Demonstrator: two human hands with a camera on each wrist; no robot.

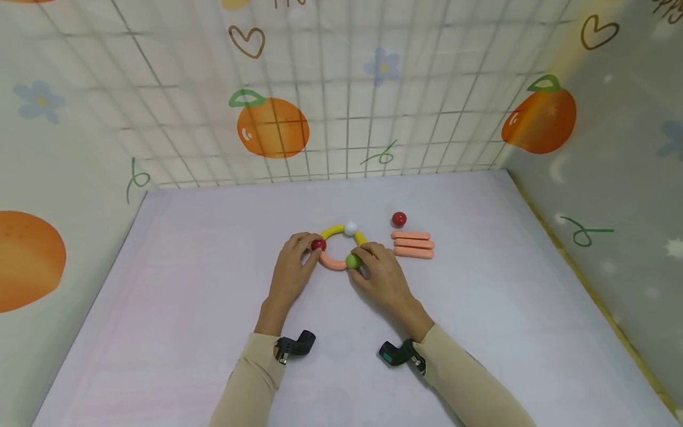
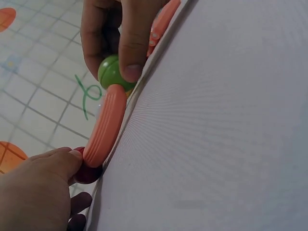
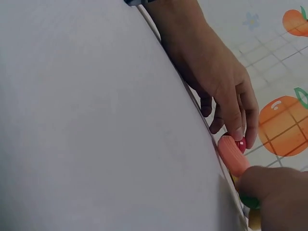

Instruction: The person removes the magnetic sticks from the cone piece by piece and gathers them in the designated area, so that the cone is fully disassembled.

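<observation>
On the table lies a ring of curved rods joined by balls. My left hand [image 1: 290,264] pinches the red ball [image 1: 318,244] at the ring's left side between thumb and fingers. On the near right, my right hand [image 1: 385,276] grips the green ball [image 1: 352,261]. Between these two balls runs a ribbed salmon curved rod [image 2: 107,126], its ends meeting both of them. At the far side a white ball [image 1: 350,228] sits between a yellow curved rod [image 1: 333,230] and a second yellow rod [image 1: 360,238], partly covered by the right hand's fingers.
Right of the ring, three salmon rods [image 1: 413,252] lie side by side, with a loose red ball [image 1: 399,219] just behind them. Printed cloth walls [image 1: 331,136] stand along the table's back and sides. Each forearm wears a black wrist camera [image 1: 296,344].
</observation>
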